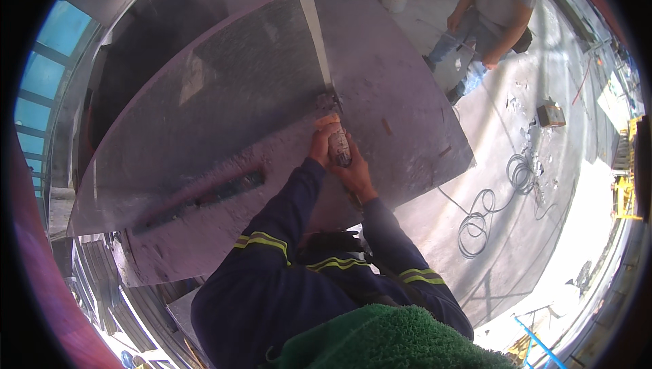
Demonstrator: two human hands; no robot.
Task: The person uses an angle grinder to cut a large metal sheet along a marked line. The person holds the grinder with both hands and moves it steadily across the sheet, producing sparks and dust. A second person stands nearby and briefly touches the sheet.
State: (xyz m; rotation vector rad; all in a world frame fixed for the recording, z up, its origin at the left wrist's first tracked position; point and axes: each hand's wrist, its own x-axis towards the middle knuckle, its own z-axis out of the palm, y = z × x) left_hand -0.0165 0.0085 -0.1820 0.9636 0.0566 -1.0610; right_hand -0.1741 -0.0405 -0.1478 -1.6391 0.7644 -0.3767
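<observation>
Grinder (337,139) gripped by both hands at slab (224,97) edge.

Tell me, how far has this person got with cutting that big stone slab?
Both hands, left hand and right hand, grip a power tool at the end of a pale strip running from the grey slab's far edge. From the tool to the near edge, the slab looks unmarked.

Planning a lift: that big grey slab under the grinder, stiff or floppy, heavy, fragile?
The grey slab lies flat and unsagging, so probably stiff. Broad and stone-like, so likely heavy. Its pale thin edge might chip if knocked. Both hands grip the handheld grinder on it.
</observation>
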